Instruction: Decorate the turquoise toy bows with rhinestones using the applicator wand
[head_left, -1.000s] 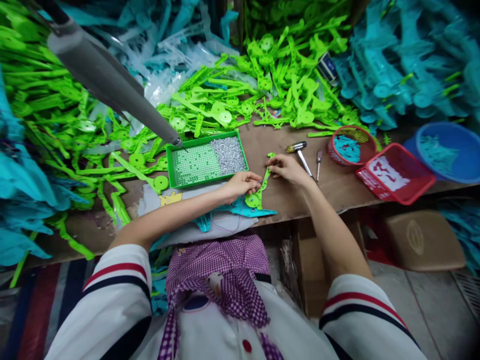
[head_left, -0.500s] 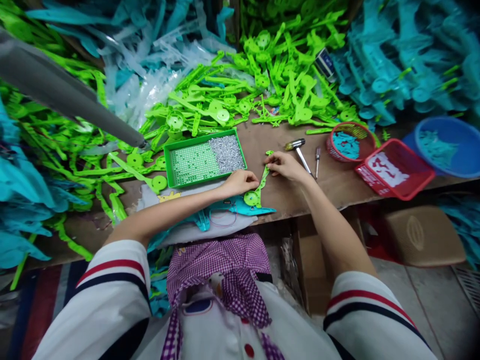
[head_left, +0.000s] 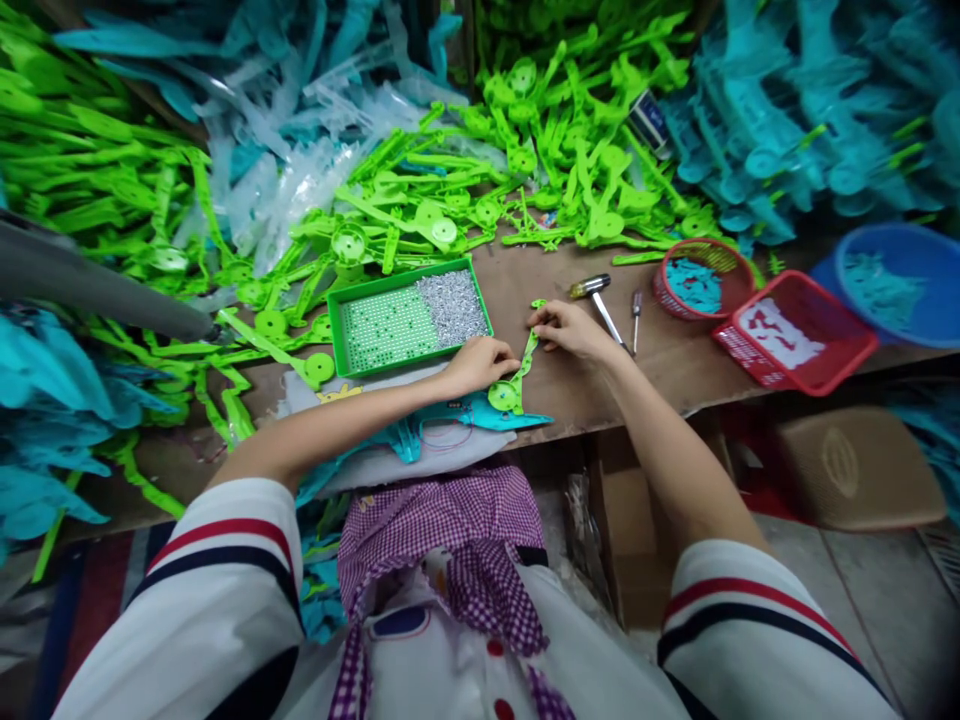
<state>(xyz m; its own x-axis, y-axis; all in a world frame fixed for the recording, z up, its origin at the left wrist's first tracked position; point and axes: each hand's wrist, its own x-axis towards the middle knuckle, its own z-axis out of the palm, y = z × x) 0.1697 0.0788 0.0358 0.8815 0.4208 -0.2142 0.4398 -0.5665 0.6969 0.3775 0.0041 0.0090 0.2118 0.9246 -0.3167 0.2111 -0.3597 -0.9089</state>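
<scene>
A long lime-green plastic part point(head_left: 505, 396) with a round end lies at the bench edge, partly over a turquoise plastic shell point(head_left: 420, 430). My right hand point(head_left: 561, 327) pinches its upper arm, fingers closed round it. At the part's left side, just above the round end, is my left hand point(head_left: 484, 364), with thumb and fingers pressed together; whatever lies between those fingertips is too small to make out. Red wire loops across the turquoise shell, which rests on a grey cloth point(head_left: 360, 484).
A green tray point(head_left: 341, 350) of small metal pieces stands behind my left hand. To the right lie a hammer point(head_left: 609, 318), a screwdriver point(head_left: 637, 308), a round red basket point(head_left: 664, 300), a square red basket point(head_left: 840, 365) and a blue basin point(head_left: 930, 300). Green parts point(head_left: 427, 190) are heaped behind.
Both hands stay nearly still on the green part. The view has shifted slightly, and the grey bar at the left appears lower and farther left.
</scene>
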